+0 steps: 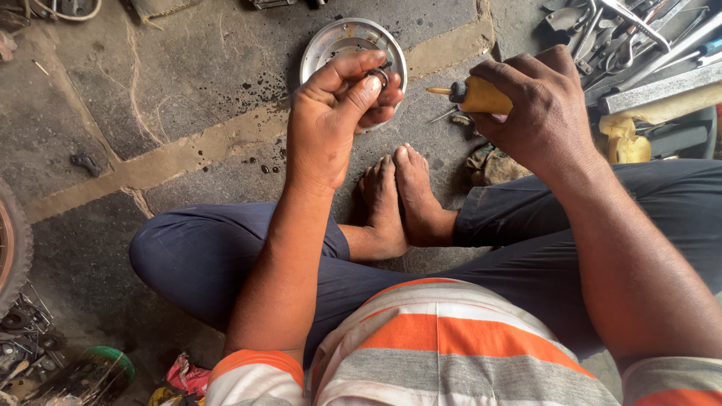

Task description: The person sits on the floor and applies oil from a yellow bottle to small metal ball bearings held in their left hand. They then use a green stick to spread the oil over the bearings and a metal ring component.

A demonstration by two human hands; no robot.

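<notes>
Head view, person seated cross-legged on a stone floor (pixel 188 90).

Left to right:
- 9 o'clock edge: part of a wheel (pixel 11 240), cut off by the frame; type not determinable.
- 7 o'clock: clutter of small metal parts and a green-rimmed container (pixel 105 368); contents too dark to make out.
- 11–12 o'clock: left hand (pixel 335 113) raised, thumb and fingers pinched shut on a small metal ring (pixel 378 75). Most of the ring is hidden by the fingertips; could be a bearing or washer, cannot tell which. Directly behind it on the floor, a round metal dish (pixel 338 41), partly covered by the hand.
- 1 o'clock: right hand (pixel 526 105) wrapped around a yellow oil bottle (pixel 477 94), nozzle pointing toward 9 o'clock at the ring, tip near it but apart.
- 2 o'clock: pile of hand tools (pixel 632 37), overlapping; individual pieces hard to separate. Yellow cloth (pixel 624 139) beneath.

Risks, as judged:
- Pinch grip is light and the ring small; oil on the fingertips could make it slip and drop toward the bare feet (pixel 398 195) or roll into floor debris.
- Nozzle is off the ring; a squeeze now would drip onto fingers or floor.
- Bottle fill level not visible.
</notes>
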